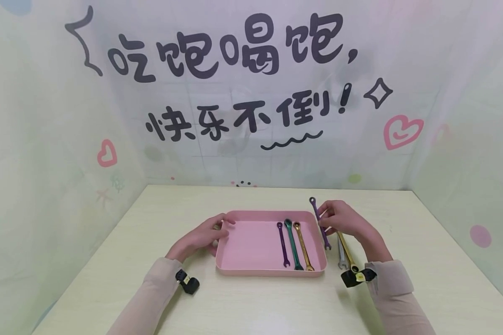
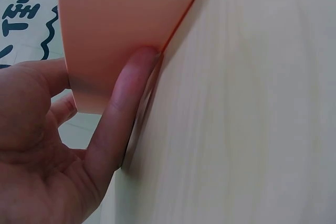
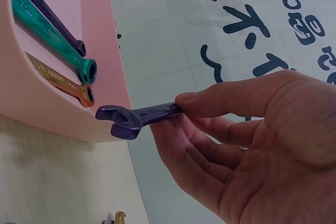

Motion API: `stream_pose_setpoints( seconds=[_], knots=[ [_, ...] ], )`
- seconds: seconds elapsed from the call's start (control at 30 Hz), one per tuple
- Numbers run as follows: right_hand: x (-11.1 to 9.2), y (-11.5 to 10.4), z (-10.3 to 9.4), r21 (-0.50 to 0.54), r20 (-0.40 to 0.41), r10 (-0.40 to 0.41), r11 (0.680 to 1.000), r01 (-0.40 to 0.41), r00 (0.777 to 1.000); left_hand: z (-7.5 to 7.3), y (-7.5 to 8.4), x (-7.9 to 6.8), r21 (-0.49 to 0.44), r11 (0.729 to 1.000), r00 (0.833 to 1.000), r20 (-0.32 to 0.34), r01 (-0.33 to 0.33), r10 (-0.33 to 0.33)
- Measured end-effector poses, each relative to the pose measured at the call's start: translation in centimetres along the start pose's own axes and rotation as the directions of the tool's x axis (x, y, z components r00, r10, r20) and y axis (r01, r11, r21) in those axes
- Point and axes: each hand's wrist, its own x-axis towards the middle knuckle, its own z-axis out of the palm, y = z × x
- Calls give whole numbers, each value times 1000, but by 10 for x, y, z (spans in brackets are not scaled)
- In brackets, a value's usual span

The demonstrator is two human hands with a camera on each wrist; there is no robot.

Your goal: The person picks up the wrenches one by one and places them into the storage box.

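A pink tray point(image 1: 247, 246) lies on the table, and my left hand point(image 1: 203, 234) grips its left side. In the left wrist view the thumb point(image 2: 134, 80) presses against the tray's outer wall point(image 2: 115, 19). My right hand point(image 1: 343, 218) pinches a purple combination wrench point(image 1: 314, 207) between thumb and fingers, just beyond the tray's right wall. The wrench's open-end jaw point(image 3: 121, 119) points away from the palm. Inside the tray's right half lie a purple wrench point(image 1: 282, 244), a green wrench point(image 1: 294, 245) and a gold wrench point(image 1: 303, 246), side by side.
Right of the tray, below my right hand, lie a silver wrench point(image 1: 342, 256) and a gold-coloured wrench point(image 1: 347, 251), partly overlapping. The pale wooden table point(image 1: 251, 307) ends at a printed cloth backdrop point(image 1: 251, 167), with cloth walls on both sides.
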Motion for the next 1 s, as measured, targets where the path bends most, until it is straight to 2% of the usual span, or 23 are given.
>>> stream_pose_setpoints(
  seconds=[1.0],
  knots=[
    [6, -3, 10, 20, 1, -16, 1000, 16, 1000, 0, 0, 0, 14, 1000, 1000, 0, -7, 7]
  ],
)
